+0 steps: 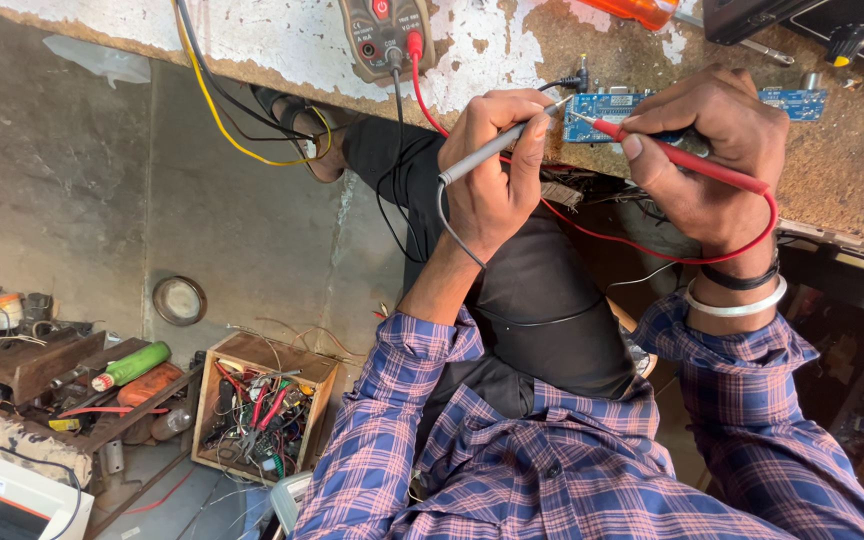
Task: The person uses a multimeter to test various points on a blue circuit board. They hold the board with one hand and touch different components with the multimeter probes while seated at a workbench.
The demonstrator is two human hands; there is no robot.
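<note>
Here, two probes, one board.

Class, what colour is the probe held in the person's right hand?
Red, seen in the head view: the probe in the right hand.

Electronics repair workshop: multimeter, circuit board, box of tools.

Multimeter cut off by the top edge, display out of view. Blue circuit board partly hidden behind right hand; probe contact points too small to tell. Orange tool cropped at the top. Wooden box contents a tangle, unclear.
</note>
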